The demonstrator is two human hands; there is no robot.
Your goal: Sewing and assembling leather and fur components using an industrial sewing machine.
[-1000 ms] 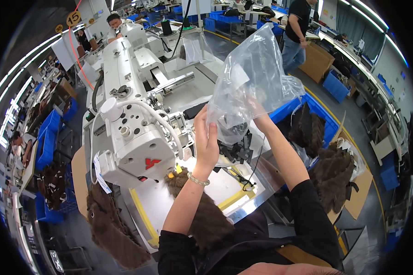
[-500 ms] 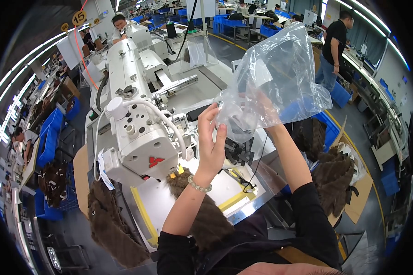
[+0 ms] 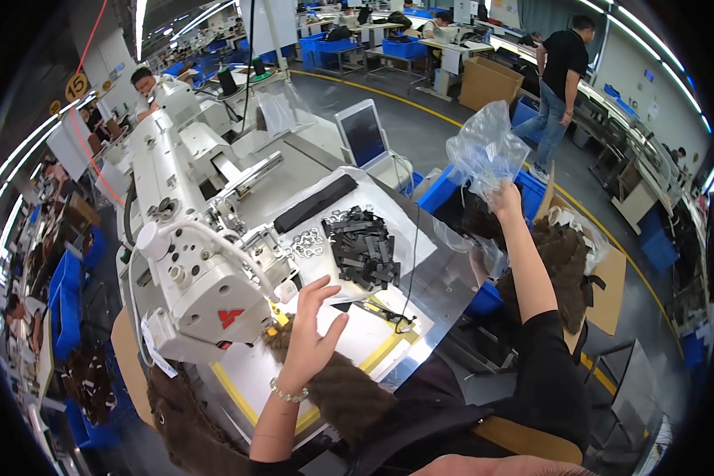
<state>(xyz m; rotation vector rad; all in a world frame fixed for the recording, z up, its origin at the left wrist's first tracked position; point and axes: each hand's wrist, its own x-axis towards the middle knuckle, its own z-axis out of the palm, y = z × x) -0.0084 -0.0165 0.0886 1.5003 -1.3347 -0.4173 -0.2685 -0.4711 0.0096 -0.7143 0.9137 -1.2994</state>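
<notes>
Workshop floor is overlooked by a white sewing machine; a blue bin is noted rightward. Over it, a clear plastic bag, judged light, limp and slippery, is clenched by its bunched end, the soundest hold, in the right hand. The left hand, half spread, appears empty. Between them, passage is crossed by a thin cord.

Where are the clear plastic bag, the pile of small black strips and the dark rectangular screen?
Clear plastic bag (image 3: 486, 149): head view, puffed middle.
Pile of small black strips (image 3: 363, 247): head view, centre.
Dark rectangular screen (image 3: 362, 136): head view, display's middle.
</notes>
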